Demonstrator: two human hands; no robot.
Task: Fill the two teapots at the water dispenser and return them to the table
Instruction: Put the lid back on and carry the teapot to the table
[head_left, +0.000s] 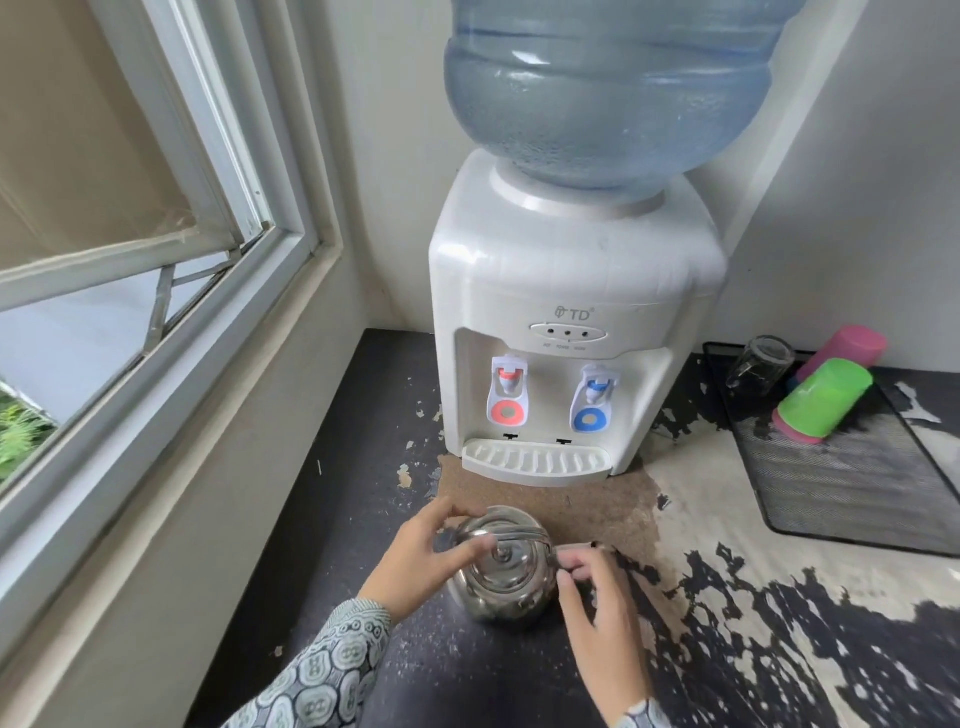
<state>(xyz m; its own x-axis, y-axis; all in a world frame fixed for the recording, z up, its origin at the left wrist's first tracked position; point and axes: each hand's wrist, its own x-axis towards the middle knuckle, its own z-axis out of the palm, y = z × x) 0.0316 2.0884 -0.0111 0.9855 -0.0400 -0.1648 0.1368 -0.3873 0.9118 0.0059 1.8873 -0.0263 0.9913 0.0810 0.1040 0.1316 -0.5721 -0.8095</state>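
On the bench (363, 649), the left hand (415, 561) pinches the steel teapot (501, 571) lid, fingers curled loosely. The right hand (597, 592) grips its side handle. Below the dispenser (561, 291), the polished pot looks slippery, rigid; heavier once full, best carried by the handle.

head cam | looks forward-down | close over counter (415, 675)

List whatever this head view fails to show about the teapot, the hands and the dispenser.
- Teapot: water level hidden by its lid; spout not visible.
- Second teapot: out of frame.
- Right hand: grip on the handle blurred by motion.
- Left hand: fingers over the lid, contact unclear.
- Water bottle: top cropped.
- Dispenser panel labels: too small.
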